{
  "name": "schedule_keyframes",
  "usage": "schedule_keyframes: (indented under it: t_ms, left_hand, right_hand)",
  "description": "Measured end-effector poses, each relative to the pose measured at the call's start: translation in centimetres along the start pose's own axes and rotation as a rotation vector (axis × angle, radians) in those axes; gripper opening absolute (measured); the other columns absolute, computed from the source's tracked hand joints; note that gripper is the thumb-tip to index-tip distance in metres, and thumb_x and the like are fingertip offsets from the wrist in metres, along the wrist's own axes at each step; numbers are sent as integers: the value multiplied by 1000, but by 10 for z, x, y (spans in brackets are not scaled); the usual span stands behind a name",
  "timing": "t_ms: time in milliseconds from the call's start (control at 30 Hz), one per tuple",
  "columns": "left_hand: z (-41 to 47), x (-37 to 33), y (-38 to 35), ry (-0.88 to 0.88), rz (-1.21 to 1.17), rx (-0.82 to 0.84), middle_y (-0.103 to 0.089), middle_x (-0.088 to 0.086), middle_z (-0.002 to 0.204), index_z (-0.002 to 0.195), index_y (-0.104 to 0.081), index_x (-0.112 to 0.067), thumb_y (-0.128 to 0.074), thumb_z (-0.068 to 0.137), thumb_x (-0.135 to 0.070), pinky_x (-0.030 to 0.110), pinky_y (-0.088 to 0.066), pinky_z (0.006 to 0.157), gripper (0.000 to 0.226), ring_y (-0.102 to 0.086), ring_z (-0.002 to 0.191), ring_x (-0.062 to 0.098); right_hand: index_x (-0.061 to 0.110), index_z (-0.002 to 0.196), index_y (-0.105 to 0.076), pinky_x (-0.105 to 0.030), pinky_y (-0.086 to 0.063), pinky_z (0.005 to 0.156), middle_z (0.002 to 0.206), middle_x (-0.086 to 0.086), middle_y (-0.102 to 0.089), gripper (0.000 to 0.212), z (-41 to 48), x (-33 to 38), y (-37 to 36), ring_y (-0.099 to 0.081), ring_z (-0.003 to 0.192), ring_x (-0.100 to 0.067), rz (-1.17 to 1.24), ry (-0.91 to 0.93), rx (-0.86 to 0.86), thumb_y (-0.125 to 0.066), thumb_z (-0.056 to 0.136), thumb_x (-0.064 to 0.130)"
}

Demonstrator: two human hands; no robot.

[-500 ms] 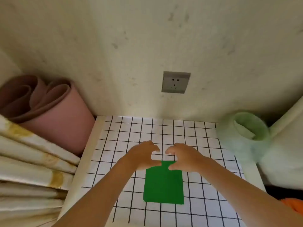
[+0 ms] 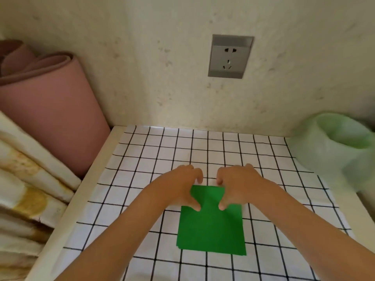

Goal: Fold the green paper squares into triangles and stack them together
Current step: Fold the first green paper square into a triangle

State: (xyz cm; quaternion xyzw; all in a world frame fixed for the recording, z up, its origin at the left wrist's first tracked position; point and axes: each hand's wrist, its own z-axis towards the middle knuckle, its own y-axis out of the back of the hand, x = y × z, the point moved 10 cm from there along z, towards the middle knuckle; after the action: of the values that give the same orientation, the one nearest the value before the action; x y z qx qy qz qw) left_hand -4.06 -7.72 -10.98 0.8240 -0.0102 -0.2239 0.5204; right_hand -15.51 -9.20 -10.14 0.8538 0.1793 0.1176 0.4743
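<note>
Shows green paper (image 2: 211, 230) lying flat on a checked cloth (image 2: 142, 159), near the middle, its near edge square to the viewer. Looks like more than one sheet at the near left corner, where edges sit slightly offset. Left hand (image 2: 180, 187) at the far left corner, fingers curled down over the far edge, thumb pressed on top: grasping the paper. Right hand (image 2: 237, 185) mirrored at the far right corner, fingers curled over the same edge, thumb on the sheet, likewise grasping it. Hands close together, not touching. Bare forearms reaching in from below. Behind the cloth, a pale wall (image 2: 162, 78) with a grey socket (image 2: 230, 56). To the left, a pink roll (image 2: 50, 118) and folded bedding (image 2: 24, 189). To the right, a pale green bag (image 2: 334, 151).
</note>
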Motion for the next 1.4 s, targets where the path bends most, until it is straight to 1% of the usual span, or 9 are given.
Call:
schedule_keyframes:
  t_ms: [133, 333, 533, 700, 867, 1000, 1067, 1233, 1400]
  left_hand:
    - [-4, -6, 3, -5, 97, -15, -52, -5, 114, 118, -50, -30, -82, 65, -49, 35, -45, 86, 65, -45, 109, 15]
    - [-30, -20, 14, 19, 176, -205, -45, 1, 136, 143, -37, -25, -78, 74, -46, 41, -44, 96, 83, -40, 126, 21]
    - [-79, -9, 20, 33, -355, -370, -42, 4, 142, 152, -21, -23, -71, 85, -33, 39, -41, 106, 84, -40, 131, 22]
    - [-108, 26, 9, 121, -743, -374, -58, 2, 117, 139, -38, -25, -64, 91, -22, 30, -48, 85, 54, -60, 105, 19]
    - [-122, 80, 12, 209, -630, -477, -63, -3, 103, 102, -61, -23, -64, 91, -21, 28, -47, 77, 12, -60, 101, 17]
    - [-132, 110, 17, 292, -432, -520, -59, -9, 94, 99, -60, -31, -65, 89, -37, 28, -41, 65, 13, -57, 88, 11]
    - [-136, 123, 23, 331, -338, -544, -59, -10, 91, 101, -59, -31, -65, 88, -41, 28, -40, 64, 17, -57, 86, 12]
    - [-137, 148, 27, 370, -286, -535, -65, -4, 105, 121, -55, -27, -64, 87, -45, 36, -50, 84, 39, -58, 100, 17]
    - [-136, 111, 38, 242, -132, -626, -49, 3, 134, 137, -46, -22, -62, 90, -42, 38, -38, 103, 54, -38, 127, 22]
  right_hand:
    - [22, 106, -65, -43, -39, 98, 99, 5, -65, 52, -5, 6, -6, -55, 95, -18, 9, -15, 23, -80, 66, 51]
    - [12, 100, -70, -32, -52, 79, 100, -3, -66, 33, -30, 4, -5, -64, 95, -22, 311, -22, -55, -81, 74, 28]
    - [18, 85, -67, -23, -46, 57, 84, 3, -64, 17, -71, -1, 1, -62, 80, -16, 700, -31, -280, -81, 75, 16]
    - [18, 90, -67, -26, -52, 53, 86, -2, -68, 16, -81, 19, -2, -64, 76, -15, 996, -51, -355, -79, 79, 15]
    - [19, 99, -63, -29, -55, 57, 97, -2, -68, 18, -65, 51, -10, -66, 83, -18, 1100, -61, -436, -74, 85, 19]
    - [18, 89, -64, -43, -57, 81, 91, -3, -68, 12, -47, 67, -10, -65, 87, -19, 986, -92, -544, -72, 86, 26]
    - [13, 85, -66, -37, -53, 76, 84, -5, -68, 17, -42, 78, -8, -64, 81, -20, 919, -94, -561, -72, 86, 29]
    - [14, 71, -66, -28, -39, 56, 65, 1, -61, 27, -33, 102, -4, -57, 63, -17, 764, -146, -606, -67, 88, 34]
    - [10, 69, -66, -25, -34, 49, 59, 1, -59, 30, -38, 107, 9, -56, 56, -17, 690, -168, -694, -62, 91, 30]
